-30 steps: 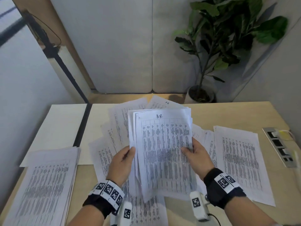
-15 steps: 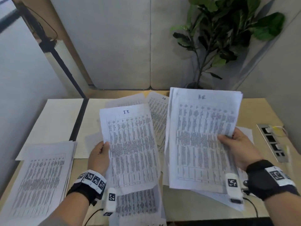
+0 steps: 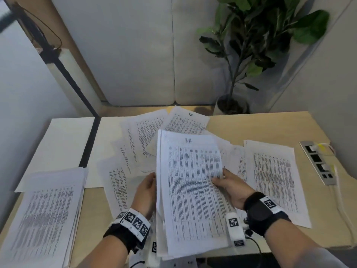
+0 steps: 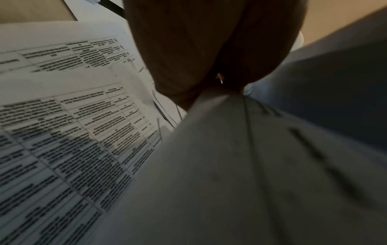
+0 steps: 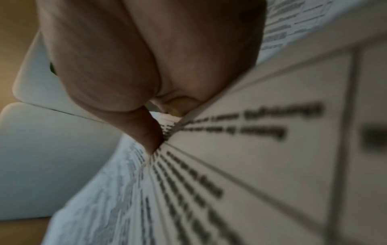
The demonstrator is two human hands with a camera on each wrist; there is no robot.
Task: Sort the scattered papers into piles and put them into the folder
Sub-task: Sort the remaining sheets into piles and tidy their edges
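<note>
I hold a stack of printed table sheets (image 3: 193, 200) upright over the middle of the wooden desk (image 3: 260, 126), its top sheet marked in pen. My left hand (image 3: 147, 190) grips the stack's left edge with the fingers behind it. My right hand (image 3: 229, 183) pinches the right edge, thumb on the front. The left wrist view shows the left hand (image 4: 199, 49) against the stack's back (image 4: 251, 165). The right wrist view shows the right hand (image 5: 136, 58) pinching the sheets (image 5: 251, 149). An open white folder (image 3: 63, 140) lies at the back left. Scattered sheets (image 3: 146, 132) lie fanned behind the stack.
A sorted pile (image 3: 44, 215) lies at the front left and another pile (image 3: 274, 180) at the right. A socket strip (image 3: 316, 163) with plugged cables sits in the desk's right edge. A potted plant (image 3: 229, 105) stands behind the desk.
Half a second ago my hands were apart, the left with a single sheet and the right with the stack. Now both hands are together on one stack at the centre.
</note>
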